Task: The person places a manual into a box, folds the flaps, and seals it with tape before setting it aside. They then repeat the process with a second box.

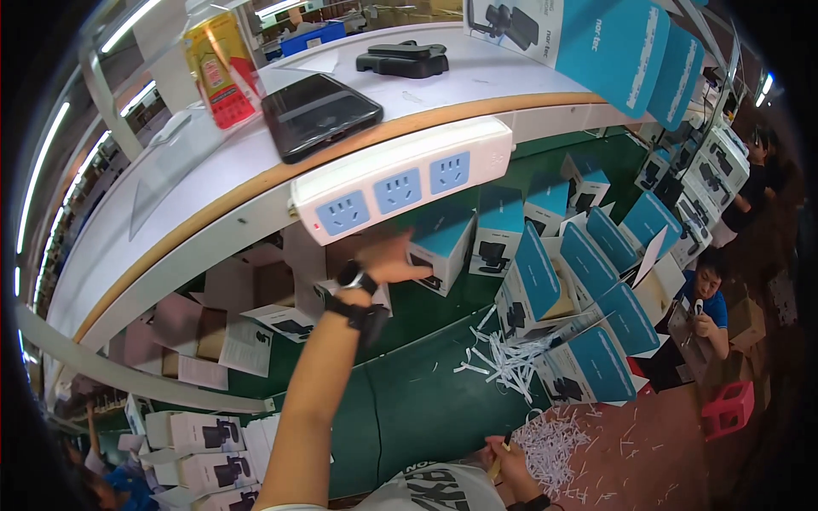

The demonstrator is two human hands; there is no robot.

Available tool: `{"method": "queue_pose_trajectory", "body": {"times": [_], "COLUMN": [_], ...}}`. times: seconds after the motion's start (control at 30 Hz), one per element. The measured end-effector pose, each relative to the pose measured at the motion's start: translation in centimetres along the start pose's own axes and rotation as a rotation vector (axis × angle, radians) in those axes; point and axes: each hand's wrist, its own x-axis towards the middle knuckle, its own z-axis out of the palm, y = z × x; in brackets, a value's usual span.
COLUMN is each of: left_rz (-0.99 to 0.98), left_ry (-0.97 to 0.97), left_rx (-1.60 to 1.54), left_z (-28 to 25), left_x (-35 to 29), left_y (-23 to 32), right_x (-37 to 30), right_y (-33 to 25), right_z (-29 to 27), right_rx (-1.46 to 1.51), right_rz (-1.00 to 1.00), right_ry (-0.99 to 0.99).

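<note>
1. At the near edge, our right hand (509, 464) is closed around a slim yellow tool (495, 467), close to a heap of paper strips (554, 439).
2. Farther in, over the green bench (409, 396), our left hand (388, 260) reaches out, blurred, its fingers partly spread; we cannot tell whether they grip anything.
3. Just right of that hand, its left edge at our fingertips, stands the blue-topped box (443, 243), upright on the bench.
4. We judge the step to be handling this box, either taking it or placing it; the next move seems to call for a firm hold or a clean release, without knocking its neighbours.
5. Left of the hand lie open cartons (285, 319); to the right, blue-flapped boxes (537, 272) crowd together.
6. Beyond and above, we see the power strip (400, 179), then the phone (322, 115) on the shelf (477, 85).
</note>
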Motion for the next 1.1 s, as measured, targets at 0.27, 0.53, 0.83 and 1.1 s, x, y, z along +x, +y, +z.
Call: {"method": "queue_pose_trajectory", "body": {"times": [0.27,0.53,0.83,1.1], "left_rz": [-0.058,0.125,-0.981,-1.379], "left_ry": [-0.045,0.419,0.886,0.480], "left_rx": [0.189,0.101,0.355,0.100], "left_z": [2.8,7.4,22.0,17.1], "left_x": [-18.0,-36.7,-52.4,-59.9], "left_y": [-4.7,3.1,-11.1,-17.9], "right_x": [4.3,4.5,3.5,1.6], "right_y": [-7.3,-8.9,-6.9,-6.8], "right_z": [7.3,15.8,15.8,16.3], "right_rx": [-0.420,-0.686,-0.468,-0.471], "right_rz": [-0.341,-0.765,-0.471,-0.464], "right_ry": [-0.285,-0.266,-0.198,-0.287]}}
